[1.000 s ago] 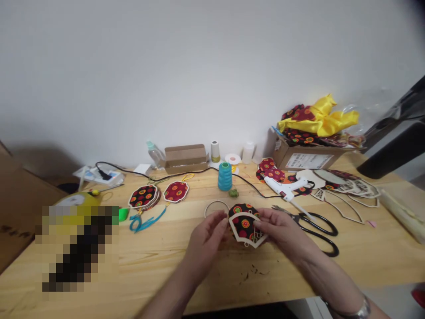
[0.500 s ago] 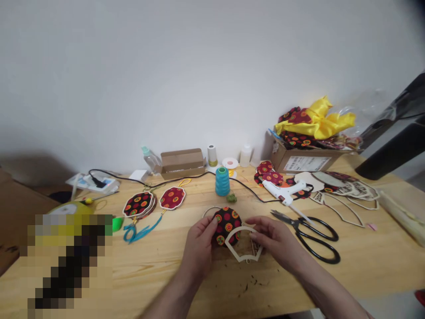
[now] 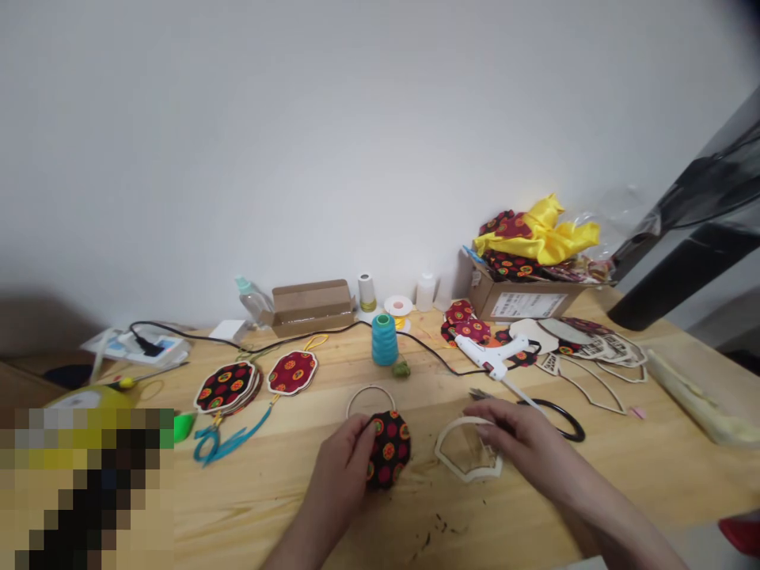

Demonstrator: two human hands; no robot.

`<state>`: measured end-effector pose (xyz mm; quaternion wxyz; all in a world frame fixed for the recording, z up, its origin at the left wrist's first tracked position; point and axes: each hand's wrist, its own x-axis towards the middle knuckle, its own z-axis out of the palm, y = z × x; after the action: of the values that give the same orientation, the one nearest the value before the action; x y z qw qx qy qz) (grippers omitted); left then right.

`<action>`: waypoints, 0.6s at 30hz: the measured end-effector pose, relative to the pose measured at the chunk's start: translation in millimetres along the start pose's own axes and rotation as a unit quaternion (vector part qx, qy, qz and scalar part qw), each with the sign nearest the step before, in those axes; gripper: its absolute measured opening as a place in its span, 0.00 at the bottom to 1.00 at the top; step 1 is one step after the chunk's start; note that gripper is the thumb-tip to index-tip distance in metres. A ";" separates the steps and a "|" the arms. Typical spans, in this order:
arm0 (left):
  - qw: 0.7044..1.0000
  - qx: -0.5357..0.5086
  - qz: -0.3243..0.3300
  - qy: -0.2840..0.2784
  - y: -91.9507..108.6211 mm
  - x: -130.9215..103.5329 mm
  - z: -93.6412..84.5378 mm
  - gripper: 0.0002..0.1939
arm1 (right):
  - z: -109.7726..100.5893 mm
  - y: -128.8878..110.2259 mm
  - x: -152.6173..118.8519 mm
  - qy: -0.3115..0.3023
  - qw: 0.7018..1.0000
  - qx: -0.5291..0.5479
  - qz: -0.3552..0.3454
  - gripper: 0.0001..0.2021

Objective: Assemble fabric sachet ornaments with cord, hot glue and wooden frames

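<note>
Near the front middle of the table, my left hand (image 3: 347, 467) pinches a round black fabric piece (image 3: 389, 450) with red and orange flowers. A thin pale ring (image 3: 371, 389) shows just behind it on the wood. To the right, my right hand (image 3: 514, 431) grips a pale fan-shaped frame (image 3: 469, 475) by its upper right side. The frame and the fabric are apart. Black-handled scissors (image 3: 573, 431) lie partly hidden behind my right hand.
A teal thread cone (image 3: 385, 340) stands mid-table. Finished fabric ornaments (image 3: 293, 372) lie left. Behind the right hand are a white glue gun (image 3: 490, 356) and its black cord. A cardboard box (image 3: 516, 301) with fabric sits back right.
The fabric piece and the fan-shaped frame, overlapping before, are now apart. My right hand has moved right with the frame and covers more of the scissors. The view has shifted.
</note>
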<state>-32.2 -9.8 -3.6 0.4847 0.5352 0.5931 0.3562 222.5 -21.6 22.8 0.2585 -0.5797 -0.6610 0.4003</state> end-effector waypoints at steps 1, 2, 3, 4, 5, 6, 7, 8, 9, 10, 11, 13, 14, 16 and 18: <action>0.998 0.056 0.016 0.009 -0.2 0.4 -1.9 0.13 | -4.4 1.4 -0.7 0.005 1.000 -0.003 0.001 0.12; 0.995 0.093 0.024 0.017 -0.3 1.3 -4.1 0.13 | -8.4 3.1 -1.5 0.005 1.000 -0.005 0.003 0.12; 0.993 0.113 0.025 0.026 -0.3 2.8 -6.3 0.14 | -11.5 5.0 -2.4 0.005 1.000 -0.005 0.006 0.12; 0.991 0.122 0.023 0.040 -0.5 4.7 -8.5 0.14 | -13.7 7.1 -3.3 0.003 1.000 -0.003 0.009 0.12; 0.991 0.120 0.021 0.061 -0.9 6.9 -10.3 0.14 | -14.6 9.1 -3.9 0.004 1.000 0.000 0.013 0.13; 0.990 0.109 0.019 0.089 -1.4 8.9 -11.6 0.14 | -14.2 10.8 -4.3 0.010 1.000 0.006 0.017 0.13; 0.989 0.089 0.019 0.118 -2.1 10.6 -12.2 0.15 | -12.7 12.2 -4.3 0.020 0.999 0.013 0.022 0.14; 0.988 0.065 0.020 0.140 -2.8 11.7 -12.1 0.17 | -10.0 12.9 -3.9 0.033 0.999 0.020 0.027 0.14; 0.988 0.042 0.022 0.148 -3.3 12.0 -11.1 0.18 | -6.6 12.9 -3.2 0.048 0.998 0.031 0.030 0.15; 0.989 0.020 0.024 0.141 -3.5 11.5 -9.6 0.19 | -2.6 12.1 -2.1 0.064 0.997 0.044 0.031 0.15; 0.992 0.001 0.024 0.121 -3.4 10.3 -7.6 0.19 | 1.4 10.6 -0.9 0.077 0.995 0.058 0.030 0.15; 0.997 -0.028 0.025 0.066 -2.1 7.0 -3.0 0.18 | 8.0 6.4 1.0 0.092 0.992 0.082 0.019 0.15; 0.998 -0.038 0.027 0.042 -1.3 5.3 -0.8 0.18 | 9.4 4.3 1.5 0.097 0.991 0.089 0.012 0.15; 0.998 -0.053 0.033 0.010 0.2 2.8 2.5 0.17 | 6.3 1.6 1.2 0.113 0.989 0.093 -0.001 0.15; 0.998 -0.058 0.035 -0.008 0.6 1.6 4.3 0.17 | -6.2 2.8 0.4 0.154 0.984 0.087 -0.004 0.16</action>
<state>-27.8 -8.5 -4.5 0.5069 0.5295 0.5483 0.4025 229.0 -19.8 23.9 0.4079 -0.6074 -0.5781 0.3613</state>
